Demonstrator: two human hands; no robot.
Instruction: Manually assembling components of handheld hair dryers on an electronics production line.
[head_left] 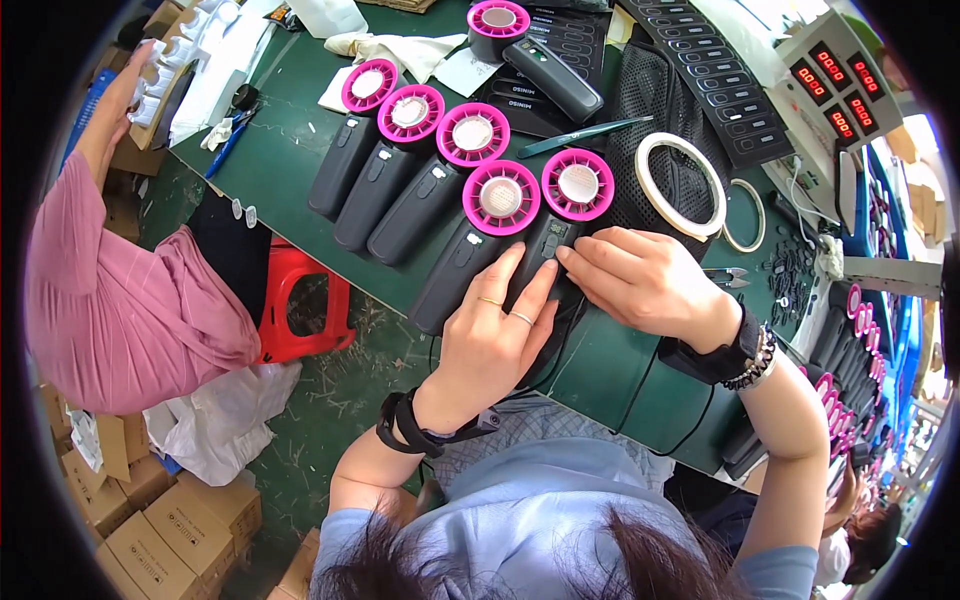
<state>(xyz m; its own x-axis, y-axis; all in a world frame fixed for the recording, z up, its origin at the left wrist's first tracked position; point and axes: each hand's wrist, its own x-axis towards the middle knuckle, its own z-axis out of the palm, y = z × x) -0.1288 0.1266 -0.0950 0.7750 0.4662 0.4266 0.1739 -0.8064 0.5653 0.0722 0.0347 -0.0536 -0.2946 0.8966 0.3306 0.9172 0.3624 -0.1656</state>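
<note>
A handheld fan (578, 185) with a bright pink ring head and dark grey handle lies on the green table in front of me. My left hand (495, 325) lies over its handle, fingers stretched forward and fingertips touching it near the small display. From the other side, my right hand (640, 280) presses its bunched fingertips onto the handle beside the display; whether a small piece is pinched there is hidden. Just left lies another pink-headed fan (500, 198), close to my left fingers. Further left, a row of similar fans (473, 135) lies side by side, heads away from me.
Green tweezers (585, 136), a white tape roll (640, 180) and black mesh (640, 100) lie beyond my hands. Small snips (727, 277) rest right, near scattered black bits (792, 285). A red-digit display (840, 90) stands far right. A person in pink (150, 290) works at left by a red stool (305, 310).
</note>
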